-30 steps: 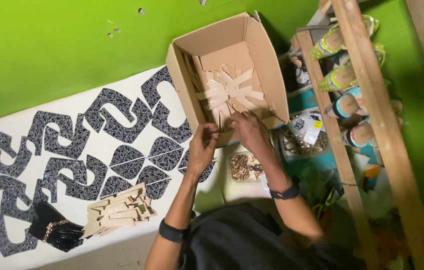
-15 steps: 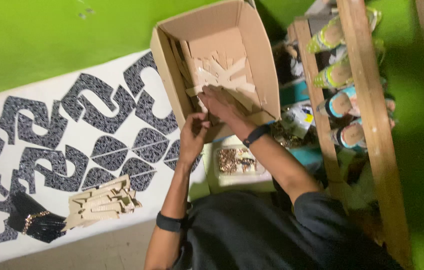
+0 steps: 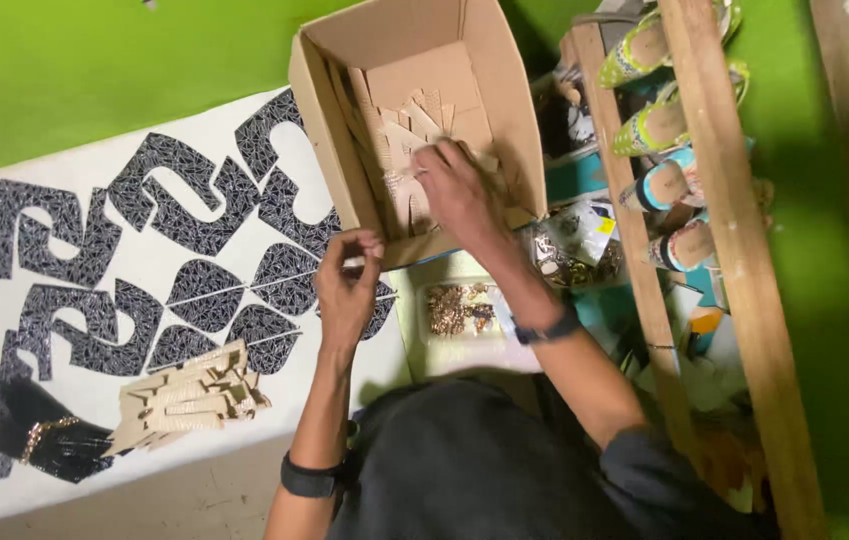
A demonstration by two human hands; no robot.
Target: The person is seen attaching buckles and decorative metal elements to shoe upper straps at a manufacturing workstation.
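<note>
An open cardboard box (image 3: 505, 90) lies tilted at the top, with several tan cut-out pieces (image 3: 415, 140) inside. My right hand (image 3: 460, 190) reaches into the box and rests on those pieces, fingers curled among them. My left hand (image 3: 348, 290) hovers at the box's near edge with thumb and fingers pinched together; I cannot tell what, if anything, it pinches. A stack of similar tan pieces (image 3: 190, 395) lies on the white surface to the left.
Black patterned cut-outs (image 3: 195, 200) cover the white surface (image 3: 35, 160). A black strap with a gold chain (image 3: 50, 440) lies at lower left. A small tray of gold trinkets (image 3: 455, 308) sits below the box. A wooden rack (image 3: 705, 200) holds shoes (image 3: 660, 125) at right.
My right hand has pushed deeper into the box onto the tan pieces. My left hand has drawn back from the box edge and pinched its fingers.
</note>
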